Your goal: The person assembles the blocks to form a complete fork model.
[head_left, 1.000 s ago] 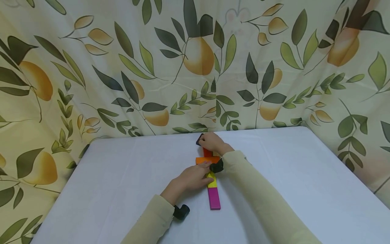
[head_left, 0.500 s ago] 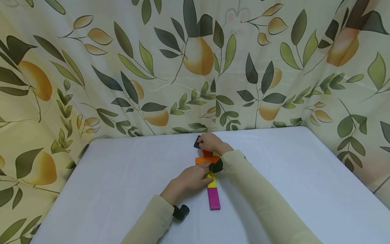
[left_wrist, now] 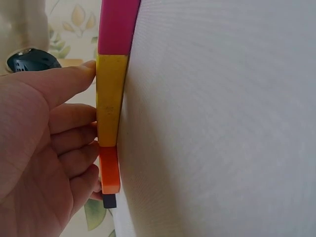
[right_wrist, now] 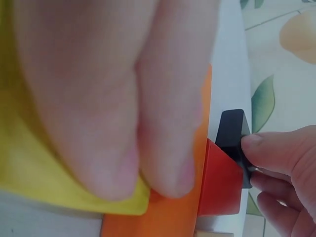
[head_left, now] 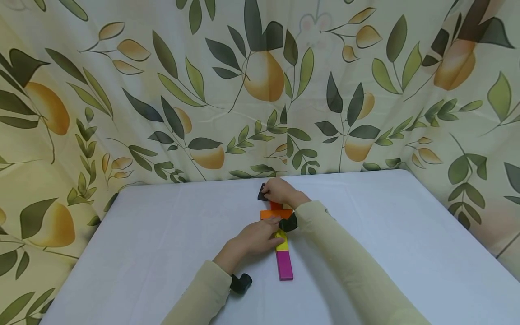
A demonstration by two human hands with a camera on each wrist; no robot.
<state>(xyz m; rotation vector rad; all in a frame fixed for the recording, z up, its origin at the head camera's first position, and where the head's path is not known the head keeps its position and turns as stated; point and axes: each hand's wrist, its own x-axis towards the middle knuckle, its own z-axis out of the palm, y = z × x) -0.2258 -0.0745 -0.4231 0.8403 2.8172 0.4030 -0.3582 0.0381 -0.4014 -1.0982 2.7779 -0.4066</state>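
At the far end of a row of coloured blocks, my right hand (head_left: 280, 190) pinches a black block (right_wrist: 232, 131) between thumb and fingers. That block stands against a red block (right_wrist: 222, 182). An orange block (head_left: 268, 214) lies crosswise on the near side of the red one. My left hand (head_left: 256, 237) rests on the row, its fingertips on the orange block and on a yellow block (head_left: 282, 246), which they partly hide. Nearest to me, a magenta block (head_left: 284, 265) continues the row from the yellow one.
A pale wooden block (right_wrist: 215, 234) shows beside the red one, mostly hidden. The white-covered table (head_left: 162, 243) ends just behind the black block. A patterned curtain (head_left: 227, 90) hangs behind it. Black cameras (head_left: 241, 283) are strapped to both wrists.
The black block has shifted slightly left and toward me with the right hand's fingers and has turned a little. My left hand and the other blocks look still.
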